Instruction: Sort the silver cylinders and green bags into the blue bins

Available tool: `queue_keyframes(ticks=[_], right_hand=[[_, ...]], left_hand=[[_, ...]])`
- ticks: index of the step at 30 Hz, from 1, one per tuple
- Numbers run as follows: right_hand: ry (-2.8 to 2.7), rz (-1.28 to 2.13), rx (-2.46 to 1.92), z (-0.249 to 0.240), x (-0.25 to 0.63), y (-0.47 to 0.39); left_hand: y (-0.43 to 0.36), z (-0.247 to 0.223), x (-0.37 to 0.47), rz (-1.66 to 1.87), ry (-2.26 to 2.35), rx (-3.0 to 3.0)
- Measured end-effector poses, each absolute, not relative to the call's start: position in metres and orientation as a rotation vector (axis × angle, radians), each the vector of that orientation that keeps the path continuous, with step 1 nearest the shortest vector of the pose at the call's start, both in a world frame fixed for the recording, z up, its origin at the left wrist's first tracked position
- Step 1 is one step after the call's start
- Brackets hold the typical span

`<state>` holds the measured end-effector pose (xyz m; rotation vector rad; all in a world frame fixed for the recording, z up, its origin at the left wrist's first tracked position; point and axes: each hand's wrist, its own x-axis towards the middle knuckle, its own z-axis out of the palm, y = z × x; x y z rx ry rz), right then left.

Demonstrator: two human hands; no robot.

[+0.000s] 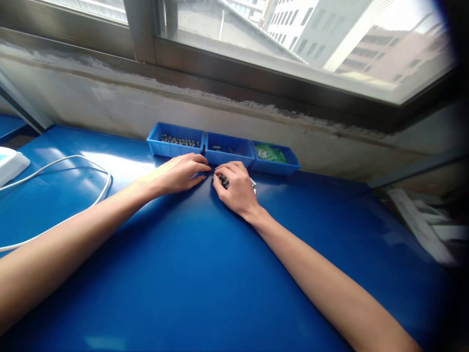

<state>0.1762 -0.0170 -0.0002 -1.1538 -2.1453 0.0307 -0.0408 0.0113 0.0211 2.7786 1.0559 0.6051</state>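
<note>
Small dark-grey pieces (223, 181) lie under the cupped right hand (236, 185), grip hidden from me, right of the spread left hand (185, 172).

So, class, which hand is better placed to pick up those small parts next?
Probably the right hand: it curls over the small parts, while the left hand is off to their left.

Three blue bins (230, 158), one left hand (181, 173) and one right hand (237, 189) at one table (190, 274)

One white cord (109, 182), one white machine (12, 165) and at least one green bag (273, 153); screws (179, 142) too many to number, small pieces (223, 181) partly hidden and beyond a sure count
</note>
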Motion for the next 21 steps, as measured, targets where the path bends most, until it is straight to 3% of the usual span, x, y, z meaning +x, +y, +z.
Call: queue_keyframes(ticks=[15,21], right_hand=[[-2.150,0.060,-1.131,-0.001,0.176,-0.017],[-2.154,0.067,-1.125,-0.001,0.177,-0.017]], left_hand=[[0.015,0.020,-0.045,0.683,1.121,2.661],[0.010,0.032,-0.035,0.994,1.095,1.983]])
